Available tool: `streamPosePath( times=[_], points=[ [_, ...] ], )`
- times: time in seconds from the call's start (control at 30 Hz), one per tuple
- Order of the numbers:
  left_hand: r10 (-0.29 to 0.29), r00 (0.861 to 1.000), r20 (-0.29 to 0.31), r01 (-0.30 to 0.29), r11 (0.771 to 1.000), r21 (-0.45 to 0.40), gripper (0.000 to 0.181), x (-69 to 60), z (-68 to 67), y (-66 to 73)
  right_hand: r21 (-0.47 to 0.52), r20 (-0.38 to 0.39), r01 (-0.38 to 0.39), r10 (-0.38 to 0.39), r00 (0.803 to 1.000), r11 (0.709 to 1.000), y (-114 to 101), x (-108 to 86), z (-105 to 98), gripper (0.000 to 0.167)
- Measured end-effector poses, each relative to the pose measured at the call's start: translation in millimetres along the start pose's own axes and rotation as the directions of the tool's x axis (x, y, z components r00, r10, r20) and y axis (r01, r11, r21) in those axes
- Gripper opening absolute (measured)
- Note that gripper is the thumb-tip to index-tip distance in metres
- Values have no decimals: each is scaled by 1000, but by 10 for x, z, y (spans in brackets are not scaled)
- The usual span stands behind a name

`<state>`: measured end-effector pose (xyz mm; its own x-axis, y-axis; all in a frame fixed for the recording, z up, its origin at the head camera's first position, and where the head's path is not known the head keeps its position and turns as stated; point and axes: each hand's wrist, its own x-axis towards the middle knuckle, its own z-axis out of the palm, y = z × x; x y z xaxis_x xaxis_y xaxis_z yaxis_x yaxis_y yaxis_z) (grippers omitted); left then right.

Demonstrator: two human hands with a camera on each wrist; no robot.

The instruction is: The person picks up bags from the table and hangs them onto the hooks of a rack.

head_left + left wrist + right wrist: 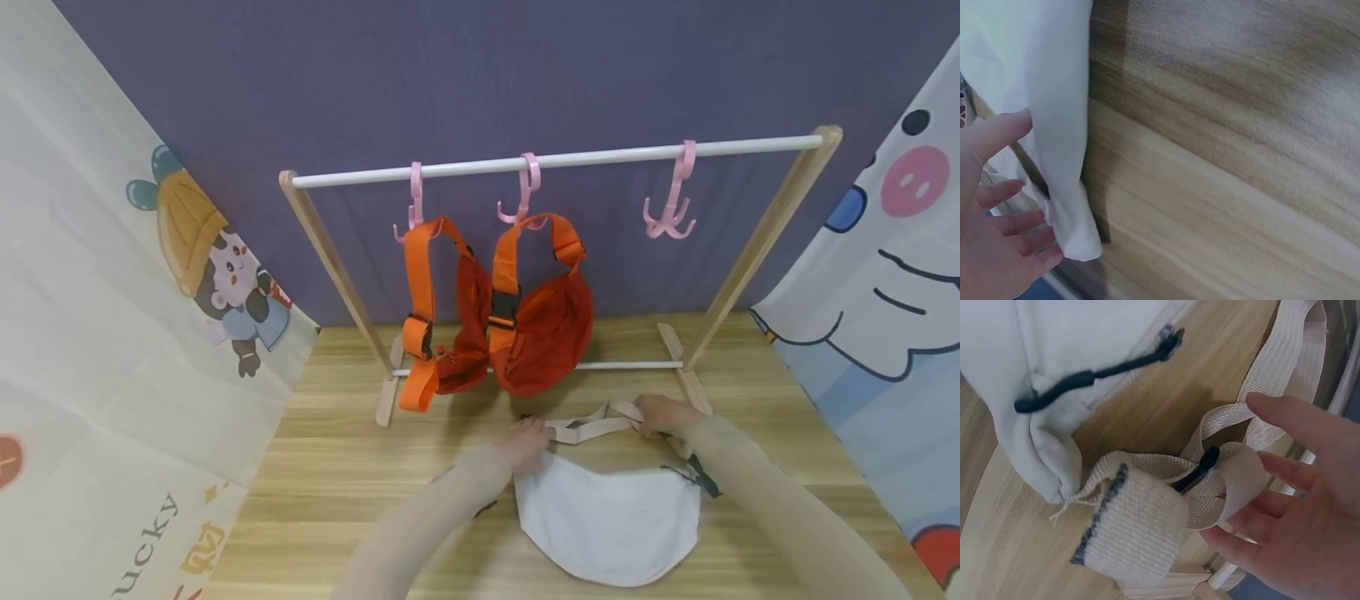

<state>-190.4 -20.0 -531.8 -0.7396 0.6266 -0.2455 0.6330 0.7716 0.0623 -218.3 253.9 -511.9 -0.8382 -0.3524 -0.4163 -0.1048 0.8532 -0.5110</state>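
A white waist bag [611, 521] lies flat on the wooden table, its beige webbing strap [592, 429] stretched out above it. My left hand [527, 443] is at the bag's upper left corner. In the left wrist view, that hand's thumb touches the white cloth and its fingertips rest at the corner's edge, thumb and fingers apart. Beyond the bag's upper right side, my right hand [663, 414] holds the strap loosely; a folded loop of webbing [1244, 481] lies between its thumb and fingers. A dark zipper pull [1129, 365] shows on the bag.
Behind my hands stands a rack with a white rail [600, 157] and wooden legs. An orange waist bag [551, 321] and another orange bag [468, 325] hang from pink hooks. A third pink hook [670, 200] hangs to the right. Printed curtains flank the table.
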Motion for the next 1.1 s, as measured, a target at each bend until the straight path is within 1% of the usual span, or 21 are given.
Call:
streamPosePath(
  times=[0.13, 0.2, 0.27, 0.4, 0.43, 0.53, 0.6, 0.7, 0.83, 0.93, 1.03, 1.1],
  points=[
    [8, 999, 40, -7, 1000, -24, 42, -18, -38, -32, 18, 7, -10, 10, 1000, 1000, -67, -7, 12, 36],
    [10, 999, 46, -8, 999, -33, 40, -19, -61, -46, 9, 8, -6, 6, 1000, 1000, -86, 8, 25, 32],
    [5, 999, 41, -3, 999, -47, 43, -25, -91, -50, -30, -4, 7, -7, 1000, 1000, -83, 46, 50, 31],
    [-11, 1000, -15, 10, 998, -54, 49, -17, -104, -37, -111, -22, 53, -55, 998, 992, -123, 80, 68, 34],
    [-16, 999, -29, 14, 998, -69, 51, -11, -101, -28, -126, -23, 59, -62, 998, 990, -146, 81, 73, 34],
    [-17, 997, -79, 8, 994, -106, 46, 34, -70, 1, -127, -18, 51, -54, 998, 991, -235, 57, 79, 32],
    [-14, 994, -106, 1, 993, -120, 42, 87, -29, 21, -128, -12, 45, -47, 999, 991, -286, 48, 79, 33],
    [-22, 991, -131, 10, 996, -92, 40, 197, 74, 46, -133, -14, 28, -31, 999, 991, -318, 65, 99, 37],
    [-55, 991, -120, 44, 994, -96, 36, 297, 126, 88, -161, -9, 20, -22, 1000, 987, -275, 137, 153, 42],
    [-67, 991, -117, 53, 992, -117, 28, 323, 108, 121, -189, -6, 21, -23, 1000, 982, -212, 204, 193, 48],
    [-61, 990, -130, 49, 994, -100, 19, 327, 103, 142, -219, -6, 9, -11, 1000, 976, -156, 264, 230, 59],
    [-59, 989, -139, 46, 994, -100, 14, 327, 112, 149, -235, -2, -3, 3, 1000, 972, -132, 295, 252, 62]
  ],
)
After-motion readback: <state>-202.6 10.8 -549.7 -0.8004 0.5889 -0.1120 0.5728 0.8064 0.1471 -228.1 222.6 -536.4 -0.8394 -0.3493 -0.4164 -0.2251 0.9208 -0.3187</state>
